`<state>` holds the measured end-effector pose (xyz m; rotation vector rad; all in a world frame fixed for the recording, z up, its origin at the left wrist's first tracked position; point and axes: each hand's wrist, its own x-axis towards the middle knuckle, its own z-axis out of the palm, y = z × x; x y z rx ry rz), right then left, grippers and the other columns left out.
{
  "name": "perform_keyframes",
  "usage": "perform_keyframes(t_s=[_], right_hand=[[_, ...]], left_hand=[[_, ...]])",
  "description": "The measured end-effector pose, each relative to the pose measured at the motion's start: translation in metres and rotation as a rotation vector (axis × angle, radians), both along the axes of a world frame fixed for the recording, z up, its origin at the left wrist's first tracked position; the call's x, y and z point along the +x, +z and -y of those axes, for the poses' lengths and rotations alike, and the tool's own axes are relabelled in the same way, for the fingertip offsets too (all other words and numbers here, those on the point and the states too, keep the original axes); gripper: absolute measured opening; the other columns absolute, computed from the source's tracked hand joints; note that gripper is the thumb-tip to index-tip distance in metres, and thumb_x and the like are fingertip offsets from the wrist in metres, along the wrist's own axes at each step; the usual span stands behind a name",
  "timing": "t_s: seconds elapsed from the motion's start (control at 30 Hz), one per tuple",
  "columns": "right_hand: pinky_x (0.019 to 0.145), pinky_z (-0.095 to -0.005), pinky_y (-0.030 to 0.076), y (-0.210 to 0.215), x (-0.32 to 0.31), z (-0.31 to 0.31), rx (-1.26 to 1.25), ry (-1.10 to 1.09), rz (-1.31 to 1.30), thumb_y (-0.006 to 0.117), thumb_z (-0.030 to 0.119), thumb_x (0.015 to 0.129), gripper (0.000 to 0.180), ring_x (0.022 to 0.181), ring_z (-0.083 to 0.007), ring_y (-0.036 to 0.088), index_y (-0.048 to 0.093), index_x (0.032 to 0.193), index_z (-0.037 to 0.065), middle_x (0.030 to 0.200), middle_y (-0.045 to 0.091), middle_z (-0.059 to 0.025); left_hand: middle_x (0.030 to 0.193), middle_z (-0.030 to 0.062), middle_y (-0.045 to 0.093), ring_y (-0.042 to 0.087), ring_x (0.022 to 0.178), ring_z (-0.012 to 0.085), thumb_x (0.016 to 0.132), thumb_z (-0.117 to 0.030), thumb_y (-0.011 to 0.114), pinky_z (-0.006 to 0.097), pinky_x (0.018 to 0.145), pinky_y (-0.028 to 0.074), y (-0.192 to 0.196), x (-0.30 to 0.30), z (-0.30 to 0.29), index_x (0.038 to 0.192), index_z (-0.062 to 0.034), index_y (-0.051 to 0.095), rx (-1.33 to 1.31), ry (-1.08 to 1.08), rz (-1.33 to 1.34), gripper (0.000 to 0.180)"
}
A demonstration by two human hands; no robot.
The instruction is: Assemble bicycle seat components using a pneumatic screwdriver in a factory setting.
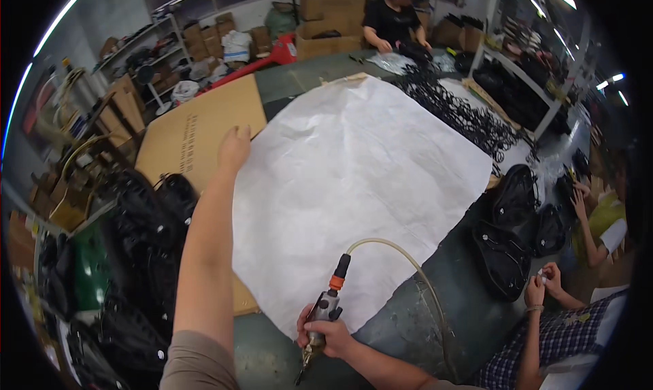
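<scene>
A large white sheet (pixel 340 172), creased and roughly rounded, is spread over the middle of the table. My left hand (pixel 235 148) reaches far forward to its left edge, fingers curled in at that edge; the fingertips are partly hidden. Under the hand and the sheet's left side is a flat brown cardboard piece (pixel 197 128) with dark print. At the sheet's near edge my right hand (pixel 323 332) is wrapped round a silver pneumatic hand tool (pixel 325 307), with an orange and black coupling and clear yellowish hose (pixel 408 257). Its narrow dark tip points down and left.
Black bags (pixel 503 254) stand by the sheet's right edge, more black bags (pixel 136 254) at left. Tangled black cords (pixel 462 111) lie far right. Across the green table (pixel 299 77) a person (pixel 394 23) handles black material; other people's hands (pixel 544 281) work at right.
</scene>
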<state>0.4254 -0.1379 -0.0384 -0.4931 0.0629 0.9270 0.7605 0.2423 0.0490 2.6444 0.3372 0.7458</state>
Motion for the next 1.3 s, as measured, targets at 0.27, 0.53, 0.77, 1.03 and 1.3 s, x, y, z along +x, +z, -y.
perform_keyframes(t_s=[0.27,0.53,0.77,1.03,1.3], right_hand=[[0.066,-0.0448,0.051,0.0,0.015,0.005,0.079,-0.059,-0.144,0.06,0.0,0.088,0.027,0.065,-0.0262,0.062,0.056,0.115,0.005,0.092,0.063,-0.0153],[0.066,-0.0425,0.052,-0.002,0.008,0.008,0.01,-0.031,-0.098,0.063,0.0,0.087,0.028,0.068,-0.0249,0.063,0.055,0.114,0.003,0.091,0.063,-0.0155],[0.064,-0.0362,0.053,0.008,0.01,0.01,-0.001,-0.075,-0.158,0.065,0.001,0.088,0.023,0.068,-0.0219,0.066,0.057,0.11,0.002,0.09,0.064,-0.0116],[0.062,-0.0331,0.053,0.005,0.019,0.009,0.029,-0.057,-0.203,0.065,0.003,0.09,0.02,0.067,-0.0189,0.065,0.058,0.109,0.002,0.089,0.064,-0.0092],[0.062,-0.0348,0.053,0.006,0.02,0.008,0.047,-0.099,-0.191,0.064,0.001,0.088,0.019,0.066,-0.0211,0.066,0.058,0.106,0.002,0.087,0.064,-0.0098]], left_hand=[[0.165,0.0183,0.036,0.022,0.151,0.0539,0.094,-0.057,0.06,0.069,0.118,0.016,-0.025,0.055,0.196,0.15,-0.0145,0.053,0.126,0.102,0.061,0.071],[0.115,0.0181,0.075,0.049,0.133,0.0478,0.093,-0.05,0.061,0.064,0.108,0.033,0.033,0.065,0.159,0.119,-0.0095,0.076,0.186,0.033,-0.29,0.051],[0.14,0.0197,0.059,0.061,0.119,0.0384,0.089,-0.009,0.064,0.044,0.106,0.047,0.047,0.14,0.139,0.131,-0.0075,0.06,0.294,-0.563,-0.152,0.042],[0.133,0.0251,0.067,0.066,0.119,0.0373,0.094,-0.04,0.065,0.044,0.105,0.049,-0.04,0.272,0.158,0.154,-0.0068,0.044,0.092,-0.196,-0.401,0.072],[0.128,0.0238,0.069,0.068,0.114,0.0361,0.094,-0.04,0.065,0.044,0.102,0.051,-0.061,0.237,0.09,0.147,-0.0043,0.052,-0.096,-0.217,-0.7,0.065]])
